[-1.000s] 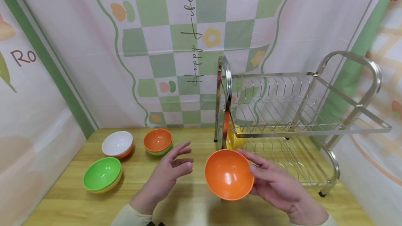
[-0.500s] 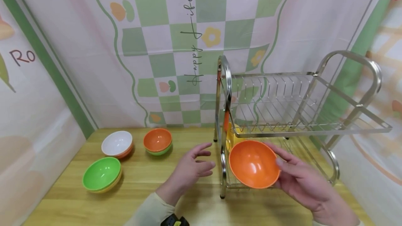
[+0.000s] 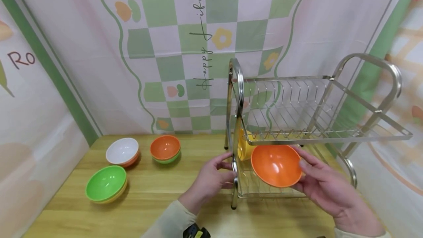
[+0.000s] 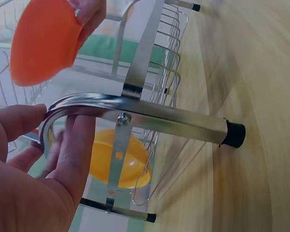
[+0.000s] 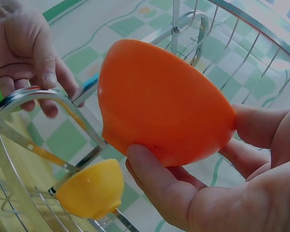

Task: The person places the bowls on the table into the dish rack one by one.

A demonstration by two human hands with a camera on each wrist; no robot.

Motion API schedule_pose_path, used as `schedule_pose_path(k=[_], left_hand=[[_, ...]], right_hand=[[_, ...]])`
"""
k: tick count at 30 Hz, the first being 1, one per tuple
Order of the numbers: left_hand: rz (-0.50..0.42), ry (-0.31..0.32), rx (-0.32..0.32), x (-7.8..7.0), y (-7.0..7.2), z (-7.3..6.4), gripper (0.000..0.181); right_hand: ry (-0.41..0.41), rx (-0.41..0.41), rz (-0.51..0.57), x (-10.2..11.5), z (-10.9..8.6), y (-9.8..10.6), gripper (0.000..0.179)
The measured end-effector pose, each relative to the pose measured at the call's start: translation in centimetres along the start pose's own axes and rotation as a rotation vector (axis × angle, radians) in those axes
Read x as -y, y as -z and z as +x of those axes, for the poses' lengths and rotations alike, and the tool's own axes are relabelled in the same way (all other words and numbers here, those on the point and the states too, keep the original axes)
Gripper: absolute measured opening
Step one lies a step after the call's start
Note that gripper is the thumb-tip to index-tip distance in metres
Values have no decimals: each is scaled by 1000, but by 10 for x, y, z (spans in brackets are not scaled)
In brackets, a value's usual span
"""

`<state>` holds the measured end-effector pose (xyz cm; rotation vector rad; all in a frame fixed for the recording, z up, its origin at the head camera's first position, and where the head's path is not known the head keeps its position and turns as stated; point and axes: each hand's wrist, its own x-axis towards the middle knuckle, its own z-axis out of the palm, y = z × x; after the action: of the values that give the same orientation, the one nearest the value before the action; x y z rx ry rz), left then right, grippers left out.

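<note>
My right hand holds an orange bowl by its right side, thumb at the rim and fingers underneath. The bowl is tilted, its hollow facing me, at the front of the dish rack's lower tier. My left hand holds the left front upright of the metal dish rack. In the left wrist view, its thumb and fingers lie on both sides of the curved tube. A yellow bowl stands on its side in the lower tier, partly hidden in the head view behind the upright and orange bowl.
On the table's left are stacked bowls: a white bowl on an orange one, a green bowl on a yellow one, and an orange-red bowl on a green one. The rack's wire upper tier overhangs the lower one. A patterned curtain hangs behind.
My right hand has carried the orange bowl rightward and farther back, to the rack's lower tier. My left hand has moved right from over the table and taken hold of the rack's upright.
</note>
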<state>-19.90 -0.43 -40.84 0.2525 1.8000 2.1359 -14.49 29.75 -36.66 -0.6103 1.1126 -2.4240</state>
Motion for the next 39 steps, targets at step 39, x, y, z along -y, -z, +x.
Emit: schedule_pose_path(k=[39], left_hand=[[114,23,-63,-13,-3,-1,68]], right_hand=[[-42,-560,-751,28,23,0,68]])
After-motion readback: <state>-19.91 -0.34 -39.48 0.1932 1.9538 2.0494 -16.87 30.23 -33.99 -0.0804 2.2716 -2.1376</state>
